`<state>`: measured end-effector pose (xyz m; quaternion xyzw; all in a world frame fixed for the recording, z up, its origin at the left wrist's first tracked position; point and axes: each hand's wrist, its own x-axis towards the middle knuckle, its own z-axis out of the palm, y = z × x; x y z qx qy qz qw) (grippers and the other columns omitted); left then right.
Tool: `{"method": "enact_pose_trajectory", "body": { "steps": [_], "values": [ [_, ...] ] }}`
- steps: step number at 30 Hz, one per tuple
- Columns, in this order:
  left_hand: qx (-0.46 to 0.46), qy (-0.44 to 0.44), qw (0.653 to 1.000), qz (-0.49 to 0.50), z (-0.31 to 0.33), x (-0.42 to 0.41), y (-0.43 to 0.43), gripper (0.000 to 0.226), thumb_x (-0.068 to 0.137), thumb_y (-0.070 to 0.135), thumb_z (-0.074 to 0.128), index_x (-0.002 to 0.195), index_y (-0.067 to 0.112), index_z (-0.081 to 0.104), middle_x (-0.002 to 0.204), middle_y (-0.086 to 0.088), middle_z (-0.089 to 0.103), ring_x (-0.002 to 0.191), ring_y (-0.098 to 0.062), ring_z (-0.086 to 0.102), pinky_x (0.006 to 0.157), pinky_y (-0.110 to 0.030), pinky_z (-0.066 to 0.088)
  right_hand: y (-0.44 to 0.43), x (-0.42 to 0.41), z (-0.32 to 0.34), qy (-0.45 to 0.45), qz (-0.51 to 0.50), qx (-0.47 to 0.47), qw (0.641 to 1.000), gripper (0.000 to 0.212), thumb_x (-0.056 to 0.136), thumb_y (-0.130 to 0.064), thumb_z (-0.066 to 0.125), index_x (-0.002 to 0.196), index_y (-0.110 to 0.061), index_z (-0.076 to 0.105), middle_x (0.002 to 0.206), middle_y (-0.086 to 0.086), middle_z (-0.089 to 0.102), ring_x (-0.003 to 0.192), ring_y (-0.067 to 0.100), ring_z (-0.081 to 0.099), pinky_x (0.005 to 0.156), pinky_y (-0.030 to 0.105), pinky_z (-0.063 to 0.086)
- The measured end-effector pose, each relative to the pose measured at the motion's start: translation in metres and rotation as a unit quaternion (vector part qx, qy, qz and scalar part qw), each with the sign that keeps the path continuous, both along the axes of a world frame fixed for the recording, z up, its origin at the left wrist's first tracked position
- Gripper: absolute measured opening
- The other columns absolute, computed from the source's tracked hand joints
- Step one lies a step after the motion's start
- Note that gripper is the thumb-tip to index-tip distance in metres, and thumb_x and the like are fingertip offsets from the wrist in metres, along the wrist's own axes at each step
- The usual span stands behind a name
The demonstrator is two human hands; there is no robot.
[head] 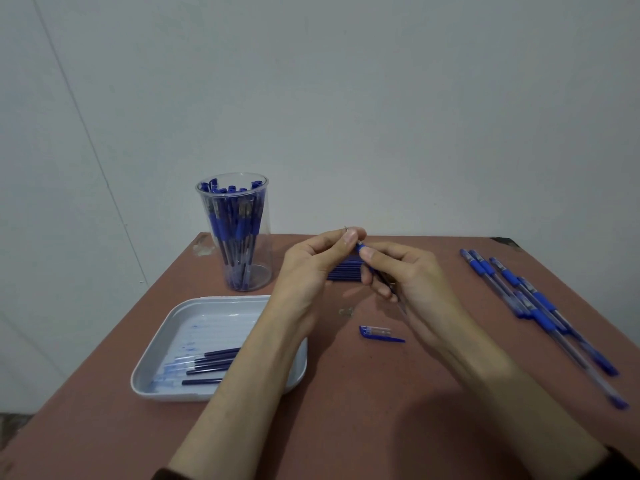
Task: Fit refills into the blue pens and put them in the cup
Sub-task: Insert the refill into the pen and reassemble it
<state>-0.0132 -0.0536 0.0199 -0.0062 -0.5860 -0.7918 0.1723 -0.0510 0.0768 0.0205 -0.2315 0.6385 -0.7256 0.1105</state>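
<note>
Hands meet over the middle of the bench (381, 410): your right hand (412, 278) has its fingers curled around a blue pen (360, 249), thumb pressed on the blue grip, with the barrel slanting down toward you behind the fingers. Your left hand (311, 268) pinches the pen's far end between thumb and forefinger; a tiny pale piece shows above the fingertips, too small to identify. Just behind your hands lies a flat stack of dark blue refills (343, 271). The clear cup (261, 271) stands upright at the far left, packed with finished pens (235, 230). At the near left, a white tray (152, 358) holds several more tray refills (207, 362), partly hidden by your left forearm. A loose cap (379, 334) lies near your right wrist, and a row of spare pens (540, 306) lies well apart on the right.
</note>
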Motion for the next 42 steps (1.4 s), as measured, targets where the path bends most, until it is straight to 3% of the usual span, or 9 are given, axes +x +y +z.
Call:
{"method": "enact_pose_trajectory", "body": {
  "steps": [5,8,11,18,21,27,32,36,42],
  "values": [
    [0.015,0.012,1.0,-0.02,0.002,0.0,0.006,0.022,0.088,0.027,0.055,0.092,0.014,0.072,0.081,-0.006,0.069,0.084,-0.015,0.068,0.079,-0.02,0.05,0.0,-0.002,0.004,-0.045,0.022,-0.045,0.998,0.018,0.093,-0.014,0.055,0.091,-0.003,0.069,0.059,0.006,0.054,0.044,0.011,0.033,0.045,0.024,0.02],
    [0.121,-0.025,0.99,-0.072,0.004,-0.002,0.005,0.04,0.098,0.035,0.036,0.116,0.009,0.061,0.116,-0.006,0.067,0.115,-0.017,0.059,0.097,-0.027,0.046,0.001,-0.005,0.006,-0.069,-0.001,-0.085,0.994,0.023,0.095,-0.014,0.051,0.101,-0.001,0.068,0.059,0.006,0.054,0.044,0.011,0.037,0.041,0.021,0.025],
    [0.232,-0.037,0.964,-0.122,0.006,0.0,0.0,0.047,0.1,0.036,0.031,0.119,0.005,0.059,0.126,-0.008,0.062,0.122,-0.018,0.055,0.106,-0.034,0.038,0.006,-0.009,0.005,-0.065,-0.042,-0.061,0.995,0.023,0.095,-0.015,0.05,0.099,-0.003,0.069,0.059,0.005,0.056,0.044,0.011,0.04,0.04,0.02,0.028],
    [0.294,-0.044,0.947,-0.119,0.008,0.004,0.0,0.031,0.098,0.027,0.04,0.103,0.009,0.066,0.106,-0.008,0.071,0.095,-0.017,0.069,0.088,-0.029,0.052,0.019,-0.019,0.002,0.048,-0.142,0.199,0.969,0.024,0.085,-0.034,0.067,0.072,-0.019,0.054,0.06,-0.007,0.048,0.049,0.006,0.038,0.053,0.023,0.03],
    [0.282,-0.043,0.956,-0.073,0.006,0.001,0.002,0.014,0.095,0.016,0.05,0.093,0.013,0.064,0.085,0.0,0.073,0.074,-0.008,0.07,0.069,-0.021,0.057,0.027,-0.021,-0.001,0.094,-0.06,0.331,0.937,0.03,0.077,-0.041,0.076,0.069,-0.018,0.057,0.053,-0.012,0.05,0.051,0.006,0.046,0.057,0.025,0.035],
    [0.242,-0.031,0.97,-0.012,0.004,0.0,0.001,0.006,0.087,0.017,0.06,0.086,0.013,0.065,0.073,0.005,0.069,0.063,-0.004,0.064,0.065,-0.018,0.056,0.025,-0.017,0.004,0.121,0.111,0.508,0.846,0.028,0.071,-0.038,0.081,0.076,-0.015,0.068,0.069,-0.004,0.062,0.065,0.008,0.056,0.065,0.025,0.042],
    [0.099,-0.066,0.992,0.05,0.004,-0.002,0.003,0.027,0.086,0.039,0.06,0.076,0.013,0.059,0.073,0.005,0.068,0.065,-0.005,0.064,0.061,-0.019,0.054,0.026,-0.016,0.004,0.092,0.063,0.445,0.889,0.029,0.073,-0.034,0.08,0.061,-0.013,0.065,0.058,-0.001,0.056,0.055,0.012,0.049,0.06,0.026,0.038],
    [-0.017,-0.082,0.995,0.053,-0.001,-0.002,0.007,0.013,0.088,0.025,0.063,0.089,0.012,0.063,0.089,-0.001,0.067,0.077,-0.011,0.062,0.06,-0.017,0.051,0.026,-0.013,0.008,0.003,-0.02,0.256,0.967,0.02,0.079,-0.026,0.077,0.073,-0.009,0.069,0.049,-0.003,0.045,0.04,0.008,0.034,0.04,0.017,0.028],
    [-0.027,-0.116,0.993,-0.016,-0.002,0.003,0.014,0.021,0.087,0.015,0.066,0.106,0.007,0.064,0.095,-0.013,0.071,0.082,-0.022,0.07,0.072,-0.027,0.056,0.017,-0.009,0.008,0.045,-0.075,0.161,0.983,0.012,0.087,-0.018,0.069,0.083,-0.007,0.07,0.043,-0.013,0.053,0.037,-0.001,0.044,0.041,0.007,0.03]
  ]
}}
